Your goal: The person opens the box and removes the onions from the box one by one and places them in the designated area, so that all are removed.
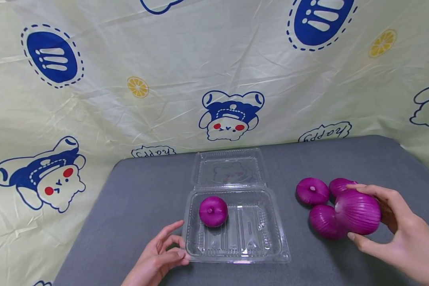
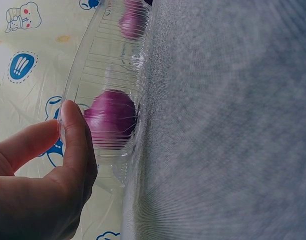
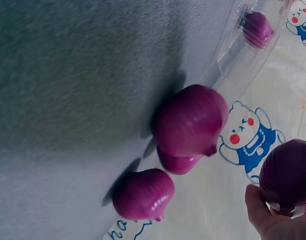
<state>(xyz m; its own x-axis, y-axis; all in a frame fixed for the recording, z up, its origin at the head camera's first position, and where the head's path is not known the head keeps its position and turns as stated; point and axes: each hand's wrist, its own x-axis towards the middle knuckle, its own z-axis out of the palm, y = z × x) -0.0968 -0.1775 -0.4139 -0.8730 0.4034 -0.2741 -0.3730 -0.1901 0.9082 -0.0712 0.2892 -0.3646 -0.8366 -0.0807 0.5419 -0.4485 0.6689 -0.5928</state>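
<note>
One purple onion (image 1: 359, 212) is held between the thumb and fingers of my right hand (image 1: 400, 234), raised above the table and overlapping other onions in the head view. Three more onions (image 1: 312, 191) lie close together there. My left hand (image 1: 162, 254) pinches the near left corner of a clear plastic clamshell box (image 1: 250, 256), its thumb and finger at the rim in the left wrist view. Inside the box's left half sits a single onion (image 1: 213, 211). The box's lid (image 1: 228, 157) lies folded back, away from me.
A grey cloth (image 1: 150, 190) covers the table. Behind it hangs a pale curtain (image 1: 171, 51) printed with cartoon bears and orange slices. The onion group stands to the right of the box, with a strip of grey cloth between.
</note>
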